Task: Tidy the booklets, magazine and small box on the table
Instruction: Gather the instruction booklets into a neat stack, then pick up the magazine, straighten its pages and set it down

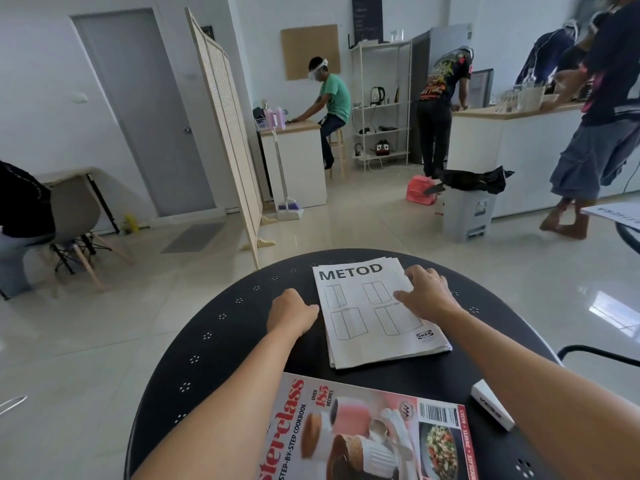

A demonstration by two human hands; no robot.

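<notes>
Just one magazine [367, 434], one box [491, 408].

Two bare forearms are seen from the near edge of the view, with no sleeves, watch, rings or gloves visible on them. The left hand [292, 311] and the right hand [427, 291] are uncovered, and short, unpainted nails can be made out.

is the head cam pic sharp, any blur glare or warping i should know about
Head view: the METOD booklets and both hands are sharp; the magazine at the bottom edge is soft; the person walking at far right is motion-blurred; window glare sits on the floor tiles; wide-angle warping bends the folding screen and round table.
</notes>
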